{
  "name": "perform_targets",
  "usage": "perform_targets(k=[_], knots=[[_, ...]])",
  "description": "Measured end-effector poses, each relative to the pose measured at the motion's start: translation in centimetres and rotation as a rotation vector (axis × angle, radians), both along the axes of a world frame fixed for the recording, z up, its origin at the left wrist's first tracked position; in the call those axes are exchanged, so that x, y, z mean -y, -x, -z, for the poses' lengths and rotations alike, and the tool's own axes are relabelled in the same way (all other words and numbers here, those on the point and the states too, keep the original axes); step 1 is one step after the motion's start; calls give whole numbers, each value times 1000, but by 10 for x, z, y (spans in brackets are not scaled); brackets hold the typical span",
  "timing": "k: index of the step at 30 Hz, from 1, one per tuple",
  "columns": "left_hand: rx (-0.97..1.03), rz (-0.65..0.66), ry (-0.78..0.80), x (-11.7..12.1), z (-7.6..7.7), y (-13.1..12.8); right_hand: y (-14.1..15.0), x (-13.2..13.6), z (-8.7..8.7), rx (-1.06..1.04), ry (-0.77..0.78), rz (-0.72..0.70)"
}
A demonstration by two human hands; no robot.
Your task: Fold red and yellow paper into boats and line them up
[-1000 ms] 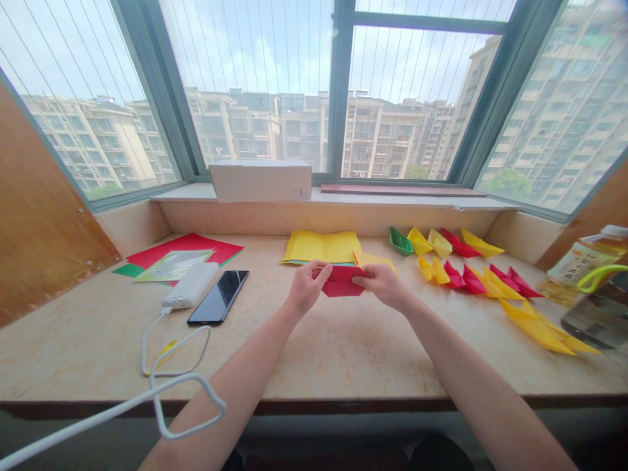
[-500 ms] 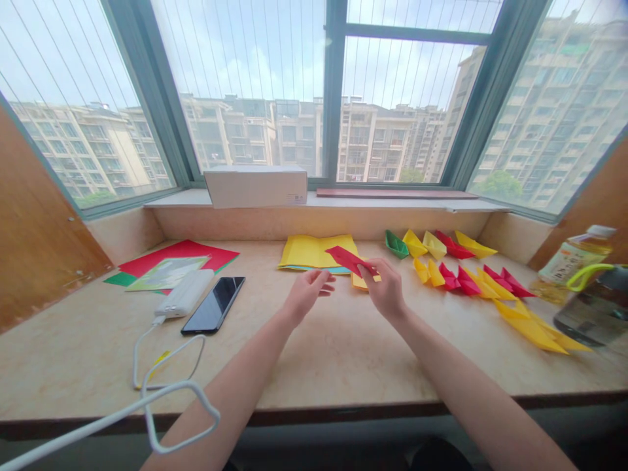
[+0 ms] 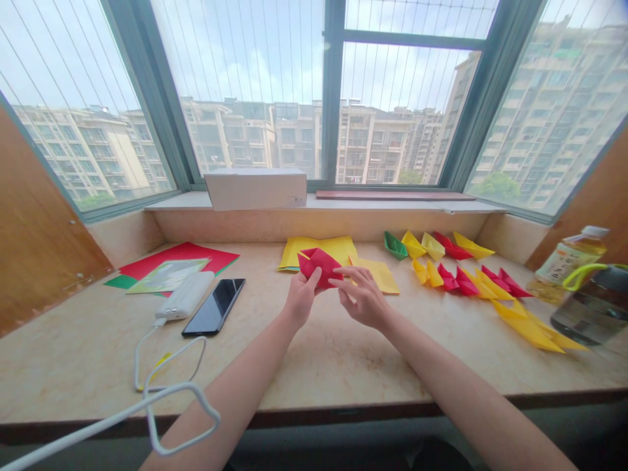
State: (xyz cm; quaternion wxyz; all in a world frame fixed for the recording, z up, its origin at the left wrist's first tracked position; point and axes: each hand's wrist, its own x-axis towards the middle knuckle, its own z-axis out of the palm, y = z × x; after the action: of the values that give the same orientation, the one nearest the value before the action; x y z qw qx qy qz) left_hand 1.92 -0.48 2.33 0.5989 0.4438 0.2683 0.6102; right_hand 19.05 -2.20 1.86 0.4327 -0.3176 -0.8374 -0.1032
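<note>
A folded red paper piece (image 3: 316, 264) is held up above the stone counter (image 3: 343, 353), just in front of a stack of yellow sheets (image 3: 318, 249). My left hand (image 3: 298, 299) pinches its lower left side. My right hand (image 3: 362, 297) touches its right edge with spread fingertips. A loose yellow sheet (image 3: 377, 275) lies just behind my right hand.
Several folded paper boats (image 3: 456, 265) in yellow, red and green lie at the right, with larger yellow ones (image 3: 534, 326) nearer. Oil bottles (image 3: 589, 294) stand far right. A phone (image 3: 214, 305), power bank (image 3: 185, 296), white cable (image 3: 161, 386) and coloured sheets (image 3: 171, 265) are left. A white box (image 3: 255, 188) sits on the sill.
The red paper went from both hands to my right hand alone, held out flat, and is now back between both hands, puffed open and shifted left.
</note>
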Motion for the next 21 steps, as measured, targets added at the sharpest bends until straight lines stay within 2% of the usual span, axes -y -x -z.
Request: perform_targets(k=[3, 5, 9, 17, 21], knots=[[4, 49, 4, 1, 0, -1, 3, -9, 7, -289, 100, 92], [-21, 101, 10, 4, 1, -3, 3, -14, 11, -422, 211, 99], [-59, 144, 21, 6, 5, -6, 2, -16, 14, -483, 364, 89], [-152, 127, 24, 8, 6, -9, 6, -10, 11, -489, 312, 40], [-175, 129, 38, 8, 8, -11, 4, -7, 12, -339, 196, 0]])
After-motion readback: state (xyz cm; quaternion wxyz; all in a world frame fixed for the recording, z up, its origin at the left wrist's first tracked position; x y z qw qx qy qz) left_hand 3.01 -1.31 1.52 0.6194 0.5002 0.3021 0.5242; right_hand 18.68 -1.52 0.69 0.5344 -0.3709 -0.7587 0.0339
